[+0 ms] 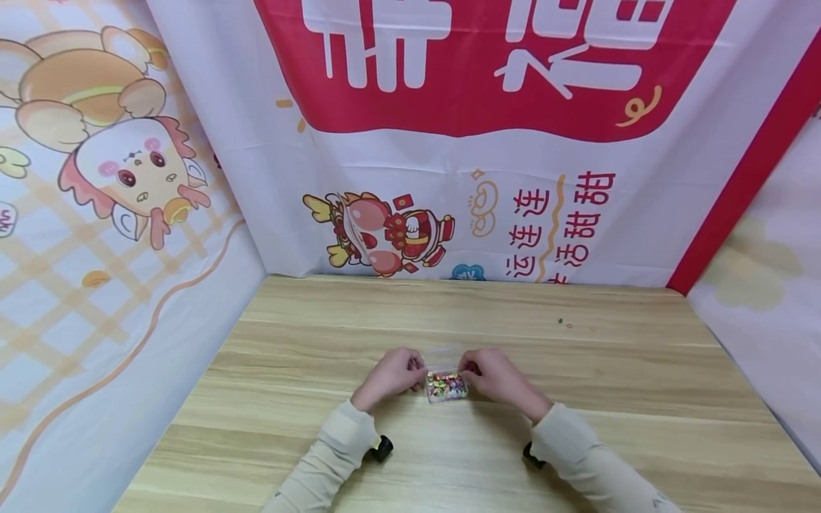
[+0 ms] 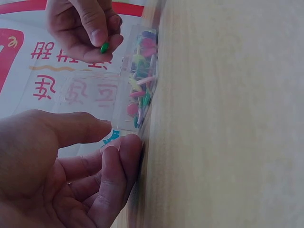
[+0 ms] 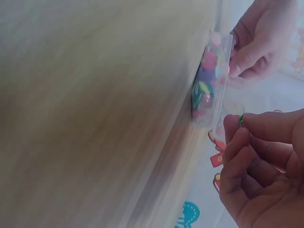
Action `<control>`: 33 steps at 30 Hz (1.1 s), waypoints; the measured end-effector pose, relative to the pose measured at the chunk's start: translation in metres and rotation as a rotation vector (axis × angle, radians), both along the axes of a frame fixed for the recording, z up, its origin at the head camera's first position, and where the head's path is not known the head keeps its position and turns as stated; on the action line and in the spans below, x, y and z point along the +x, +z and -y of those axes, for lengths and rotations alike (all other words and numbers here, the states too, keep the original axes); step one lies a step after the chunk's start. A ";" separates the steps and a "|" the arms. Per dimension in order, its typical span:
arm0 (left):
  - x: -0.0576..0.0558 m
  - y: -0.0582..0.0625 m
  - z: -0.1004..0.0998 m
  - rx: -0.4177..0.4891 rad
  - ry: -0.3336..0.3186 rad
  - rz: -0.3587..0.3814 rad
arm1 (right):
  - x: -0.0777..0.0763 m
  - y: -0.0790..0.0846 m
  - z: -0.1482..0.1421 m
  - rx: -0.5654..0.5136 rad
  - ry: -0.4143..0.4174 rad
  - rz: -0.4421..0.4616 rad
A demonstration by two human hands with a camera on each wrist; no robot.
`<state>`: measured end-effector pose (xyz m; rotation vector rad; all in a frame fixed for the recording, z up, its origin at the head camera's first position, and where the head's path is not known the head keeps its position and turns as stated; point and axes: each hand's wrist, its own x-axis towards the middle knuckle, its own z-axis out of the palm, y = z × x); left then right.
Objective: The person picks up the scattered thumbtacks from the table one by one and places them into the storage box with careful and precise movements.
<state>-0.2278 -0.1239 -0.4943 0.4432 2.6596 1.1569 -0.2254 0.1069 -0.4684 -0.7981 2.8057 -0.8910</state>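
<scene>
A small clear plastic box (image 1: 447, 385) of colourful thumbtacks (image 2: 141, 85) sits on the table in front of me. Its transparent lid (image 2: 90, 92) stands open on the far side. My left hand (image 1: 399, 370) is at the box's left end, thumb and index finger holding its corner, the other fingers curled. My right hand (image 1: 494, 375) is just off the box's right end and pinches a green thumbtack (image 2: 104, 47) between thumb and index finger. In the right wrist view the tack (image 3: 242, 118) shows mostly its edge, the rest hidden by fingertips.
The wood-grain table (image 1: 288, 427) runs back to a printed cloth (image 1: 474, 164). Farther off to the right lie a tiny green piece (image 1: 560, 320) and a tiny reddish piece (image 1: 569, 325), too small to name. Another printed cloth (image 1: 96, 214) hangs along the left side.
</scene>
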 end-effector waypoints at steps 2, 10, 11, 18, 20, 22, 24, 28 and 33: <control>0.000 0.001 -0.001 0.001 0.000 -0.001 | 0.000 0.001 0.003 -0.002 0.016 -0.013; -0.001 0.003 -0.002 -0.002 0.001 -0.001 | 0.000 0.004 0.007 -0.023 0.016 -0.023; -0.001 0.003 -0.002 0.000 0.000 -0.001 | 0.000 0.004 0.006 -0.023 0.013 -0.018; -0.001 0.002 -0.002 0.003 0.001 0.005 | 0.000 0.004 -0.009 -0.040 -0.040 0.030; 0.000 0.001 -0.002 0.003 0.003 0.013 | -0.001 0.002 -0.016 -0.032 -0.059 0.034; 0.000 0.000 -0.002 0.003 0.006 0.021 | -0.002 0.001 -0.024 -0.024 -0.078 0.042; 0.000 -0.001 -0.002 0.003 0.008 0.025 | -0.005 0.000 -0.034 -0.019 -0.099 0.049; 0.000 -0.001 -0.002 0.004 0.010 0.027 | -0.012 -0.002 -0.056 0.002 -0.137 0.030; -0.001 -0.001 -0.002 0.003 0.007 0.022 | -0.025 -0.001 -0.087 0.010 -0.164 -0.013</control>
